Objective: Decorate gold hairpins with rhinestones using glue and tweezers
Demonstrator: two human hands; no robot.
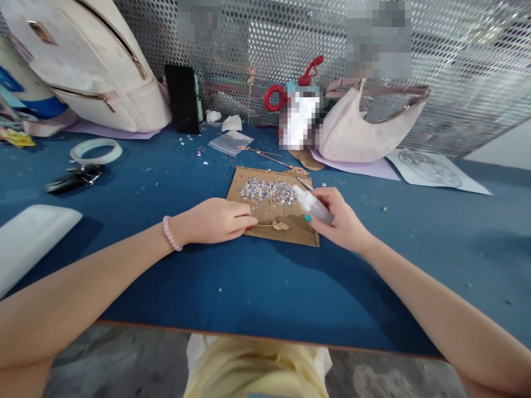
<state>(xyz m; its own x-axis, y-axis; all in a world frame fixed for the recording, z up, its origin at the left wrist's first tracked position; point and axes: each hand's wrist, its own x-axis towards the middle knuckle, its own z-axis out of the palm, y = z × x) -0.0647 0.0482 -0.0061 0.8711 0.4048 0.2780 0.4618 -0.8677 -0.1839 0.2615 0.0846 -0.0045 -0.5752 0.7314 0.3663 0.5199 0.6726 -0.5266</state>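
At six o'clock on the cardboard sheet (296,237) is a gold leaf-like piece (281,225) on a thin stem (264,225), with glittery bits (269,192) toward twelve. At nine, the left hand (222,220) has its fingers drawn together, pinching the stem's end; at three, the right hand (341,222) curls round a small white bottle (320,210) (a slim tool (305,183) seems tucked alongside), its nozzle toward eleven. The step in hand looks like steadying the piece with the bottle ready; the next move probably calls for a still stem and a well-aimed nozzle.
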